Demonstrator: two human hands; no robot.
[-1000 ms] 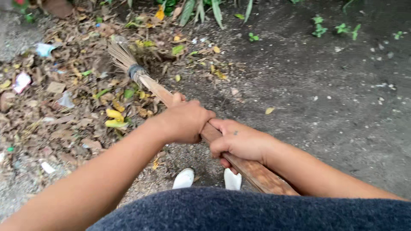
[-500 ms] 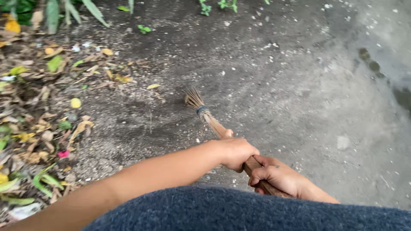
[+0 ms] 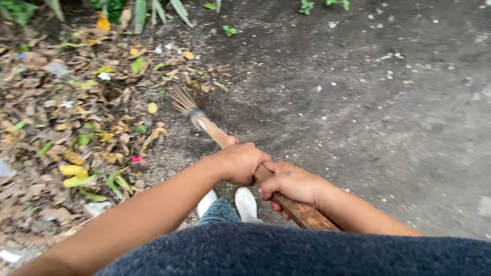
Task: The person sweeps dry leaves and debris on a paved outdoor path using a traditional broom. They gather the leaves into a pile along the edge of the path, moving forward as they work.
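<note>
I hold a broom with a wooden handle (image 3: 217,134) and a splayed brown bristle head (image 3: 182,98) that rests on dark dirt ground. My left hand (image 3: 240,162) is wrapped around the handle further down toward the bristles. Just behind it, my right hand (image 3: 290,185) grips the handle closer to my body. The bristles touch the ground at the edge of a pile of dry leaves (image 3: 76,133). My white shoes (image 3: 245,202) show below my hands.
Brown, yellow and green fallen leaves with bits of litter cover the ground on the left. Green plants (image 3: 138,10) line the top edge. Packed dark soil (image 3: 383,112) with small white pebbles spreads to the right.
The broom head has swung back to the left, from the bare soil toward the leaf pile. Both hands stayed on the handle and the view shifted left with them.
</note>
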